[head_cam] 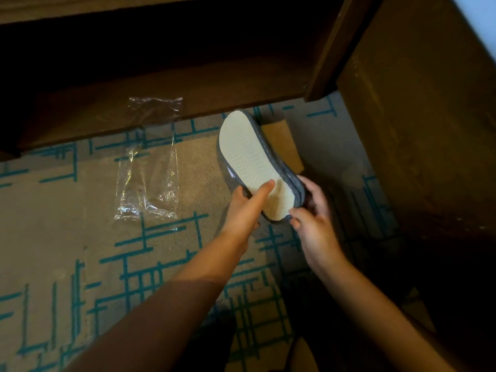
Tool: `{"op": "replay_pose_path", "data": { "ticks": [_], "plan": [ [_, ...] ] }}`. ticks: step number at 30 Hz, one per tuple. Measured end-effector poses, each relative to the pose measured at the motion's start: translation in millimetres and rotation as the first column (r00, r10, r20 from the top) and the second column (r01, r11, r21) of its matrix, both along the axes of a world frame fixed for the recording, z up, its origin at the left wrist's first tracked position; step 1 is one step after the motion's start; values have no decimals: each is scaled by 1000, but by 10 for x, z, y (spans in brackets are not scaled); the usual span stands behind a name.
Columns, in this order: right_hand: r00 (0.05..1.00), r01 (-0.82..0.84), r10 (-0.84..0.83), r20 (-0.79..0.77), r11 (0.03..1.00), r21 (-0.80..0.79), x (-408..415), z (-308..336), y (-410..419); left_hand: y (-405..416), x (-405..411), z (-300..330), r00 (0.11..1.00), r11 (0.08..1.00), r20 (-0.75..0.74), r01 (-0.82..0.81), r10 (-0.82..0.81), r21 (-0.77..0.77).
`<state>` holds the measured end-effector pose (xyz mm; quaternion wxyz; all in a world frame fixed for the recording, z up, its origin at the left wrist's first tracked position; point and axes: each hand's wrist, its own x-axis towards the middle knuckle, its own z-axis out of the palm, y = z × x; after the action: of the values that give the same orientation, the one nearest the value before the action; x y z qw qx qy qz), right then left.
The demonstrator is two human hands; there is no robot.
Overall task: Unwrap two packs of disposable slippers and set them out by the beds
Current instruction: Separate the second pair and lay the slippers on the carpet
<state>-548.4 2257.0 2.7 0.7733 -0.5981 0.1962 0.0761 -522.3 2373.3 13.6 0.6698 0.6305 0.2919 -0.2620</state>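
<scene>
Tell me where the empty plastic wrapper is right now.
The clear plastic wrapper lies flat on the patterned carpet, left of the held slippers, its far end by the wooden furniture base.

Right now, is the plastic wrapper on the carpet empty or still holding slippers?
Empty: the clear wrapper lies flat on the carpet, while both hands hold the slippers.

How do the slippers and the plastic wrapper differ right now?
The slippers are opaque, cream-soled with grey edging; the plastic wrapper is clear and crinkled. The slippers are held in the grip of the left hand and right hand; the wrapper lies flat and untouched on the carpet. Both sit near the wooden furniture.
</scene>
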Motion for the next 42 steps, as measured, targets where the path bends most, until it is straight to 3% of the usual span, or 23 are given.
{"op": "replay_pose_path", "data": {
  "ticks": [4,9,15,19,22,27,31,34,39,40,42],
  "plan": [
    [989,-99,112,91,985,-139,-98,38,87,44,3,-27,998,998,-46,-36,38,56],
    [968,-194,228,99,942,-276,-171,36,124,108,11,-3,994,998,-110,33,-27,54],
    [969,-247,248,-13,955,-161,-83,41,45,171,2,-53,992,995,-110,53,-63,-87],
    [973,-228,221,-68,967,-114,-16,-11,-35,223,-6,-109,995,991,-104,-21,7,-135],
    [975,-209,197,-102,970,-121,-21,-50,-77,272,-30,-126,998,995,-59,-33,28,-92],
    [938,-347,331,-105,899,-266,-111,-98,-61,154,-96,-92,993,988,-32,117,-115,99],
    [934,-353,328,-142,907,-229,-166,-172,-58,143,-134,-144,989,977,-6,149,-150,153],
    [957,-250,197,-211,931,-266,-165,-217,-108,214,-166,-261,995,995,-57,79,-76,55],
    [956,184,-236,-173,944,-273,-32,-218,-403,253,-349,-471,971,971,-211,-152,112,-185],
    [947,222,-273,-171,938,-266,-3,-197,-448,217,-411,-490,966,970,-248,-124,71,-209],
    [937,249,-298,-183,936,-249,42,-146,-503,124,-536,-483,943,973,-293,100,-160,-210]
  ]
}}
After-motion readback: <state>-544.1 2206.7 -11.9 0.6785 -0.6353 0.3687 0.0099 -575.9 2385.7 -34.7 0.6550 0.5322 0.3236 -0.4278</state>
